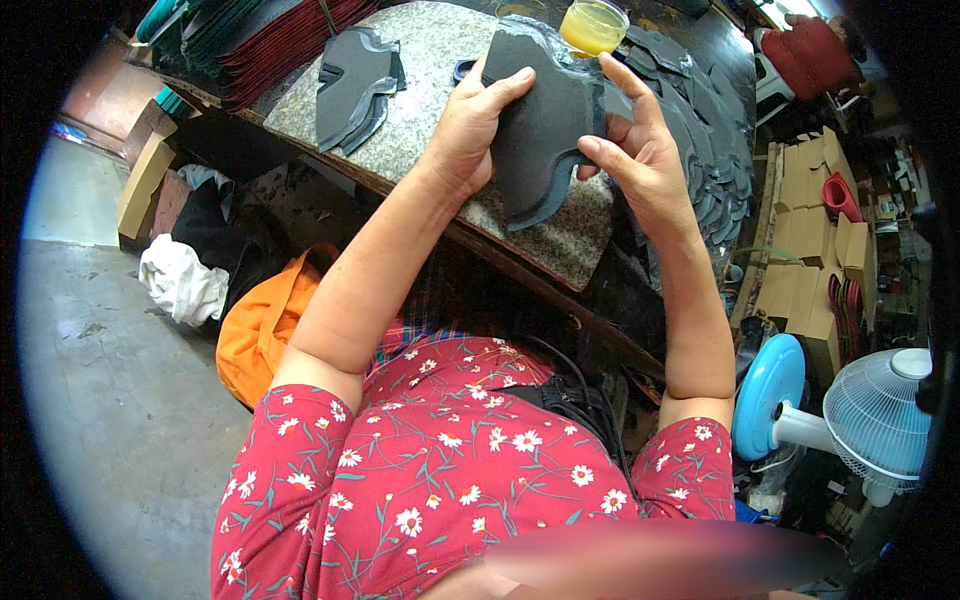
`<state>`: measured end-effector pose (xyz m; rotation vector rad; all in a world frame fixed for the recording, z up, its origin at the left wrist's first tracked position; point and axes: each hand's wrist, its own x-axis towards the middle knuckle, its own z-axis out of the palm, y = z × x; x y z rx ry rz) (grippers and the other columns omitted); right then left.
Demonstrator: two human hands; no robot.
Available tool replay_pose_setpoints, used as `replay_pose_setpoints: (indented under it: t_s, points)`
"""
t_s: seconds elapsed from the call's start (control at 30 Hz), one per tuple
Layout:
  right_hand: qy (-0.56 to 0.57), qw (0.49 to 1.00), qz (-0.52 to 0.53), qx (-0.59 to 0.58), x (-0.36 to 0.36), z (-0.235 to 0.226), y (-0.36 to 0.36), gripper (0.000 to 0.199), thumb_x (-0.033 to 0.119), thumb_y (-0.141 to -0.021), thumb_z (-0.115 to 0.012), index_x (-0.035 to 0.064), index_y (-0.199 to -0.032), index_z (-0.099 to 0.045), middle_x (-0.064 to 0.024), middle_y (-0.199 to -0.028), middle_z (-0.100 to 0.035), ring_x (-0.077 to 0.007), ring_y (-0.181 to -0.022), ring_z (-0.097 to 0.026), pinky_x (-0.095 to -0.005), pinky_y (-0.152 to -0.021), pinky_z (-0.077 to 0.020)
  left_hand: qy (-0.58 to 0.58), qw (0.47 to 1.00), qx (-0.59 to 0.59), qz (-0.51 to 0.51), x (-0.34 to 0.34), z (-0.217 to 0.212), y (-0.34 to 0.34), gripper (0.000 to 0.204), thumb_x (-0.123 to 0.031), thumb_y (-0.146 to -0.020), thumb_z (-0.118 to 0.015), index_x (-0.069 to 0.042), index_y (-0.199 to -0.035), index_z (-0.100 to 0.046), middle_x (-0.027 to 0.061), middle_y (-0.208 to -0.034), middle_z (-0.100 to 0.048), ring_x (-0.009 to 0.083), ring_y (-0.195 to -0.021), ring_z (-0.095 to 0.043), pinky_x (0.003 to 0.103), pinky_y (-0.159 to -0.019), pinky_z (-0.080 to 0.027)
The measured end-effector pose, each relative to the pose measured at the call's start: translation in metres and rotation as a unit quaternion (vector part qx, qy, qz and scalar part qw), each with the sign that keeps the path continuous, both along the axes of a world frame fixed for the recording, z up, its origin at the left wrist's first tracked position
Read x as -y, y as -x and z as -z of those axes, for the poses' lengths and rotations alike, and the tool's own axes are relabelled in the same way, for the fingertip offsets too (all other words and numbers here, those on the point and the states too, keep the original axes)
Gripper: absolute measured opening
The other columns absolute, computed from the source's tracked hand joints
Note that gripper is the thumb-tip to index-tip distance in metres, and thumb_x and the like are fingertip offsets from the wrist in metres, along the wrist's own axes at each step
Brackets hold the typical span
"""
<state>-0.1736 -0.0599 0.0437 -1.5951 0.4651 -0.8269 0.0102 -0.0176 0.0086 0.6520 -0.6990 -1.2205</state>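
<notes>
A stack of thin dark grey cut-out pieces [545, 130] with curved edges is held up, tilted, over a speckled stone slab [430, 65]. My left hand [475, 130] grips its left side, thumb across the top face and fingers hidden underneath. At the right edge, my right hand [645, 165] pinches with the thumb, its index finger stretched up along the rim. The stack's upper end looks pale and ragged. Behind my left hand shows part of a dark blue ring-shaped thing [462, 70]. Similar grey pieces [355, 90] lie at the slab's left.
A tub of yellow liquid [596, 28] stands beyond my hands. Many loose grey pieces [705, 140] heap at the right. Red and green sheets [275, 50] are stacked far left. An orange bag [260, 325] sits below the table; a blue-and-white fan [880, 410] stands at right.
</notes>
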Motion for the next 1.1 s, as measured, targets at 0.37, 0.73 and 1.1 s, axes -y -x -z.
replay_pose_setpoints:
  t_s: [0.37,0.73,1.1]
  points:
    - [0.051,0.995,0.063,0.06,0.019,0.007,0.008,0.062,0.044,-0.099,-0.049,0.0115,-0.149,-0.032,-0.0034,-0.081,-0.059,-0.0085,-0.066,-0.056,-0.0225,-0.059,-0.0471,-0.067,0.987,0.119,0.087,-0.005,0.001,0.004,0.04,-0.022,-0.088,-0.07,0.002,-0.116,-0.057,0.0087,-0.101,-0.067,0.0174,-0.083,-0.068,0.031,-0.071,-0.058]
    - [0.258,0.931,0.106,-0.233,0.003,0.015,0.003,0.084,0.075,-0.092,-0.022,0.0169,-0.151,-0.035,-0.0131,-0.121,-0.063,-0.0206,-0.064,-0.058,-0.0324,-0.065,-0.048,0.008,0.998,0.031,0.058,-0.003,0.003,0.004,0.036,-0.02,-0.092,-0.065,0.002,-0.117,-0.054,0.009,-0.103,-0.065,0.0166,-0.085,-0.068,0.031,-0.063,-0.061]
    - [0.026,0.994,-0.016,-0.106,0.008,0.011,0.003,0.095,0.083,-0.086,-0.018,0.0134,-0.144,-0.047,-0.006,-0.109,-0.062,-0.01,-0.066,-0.049,-0.0223,-0.06,-0.0388,-0.022,0.997,-0.005,0.067,-0.005,-0.002,0.002,0.033,-0.017,-0.093,-0.061,0.004,-0.117,-0.052,0.0129,-0.105,-0.064,0.0219,-0.089,-0.069,0.037,-0.072,-0.062]
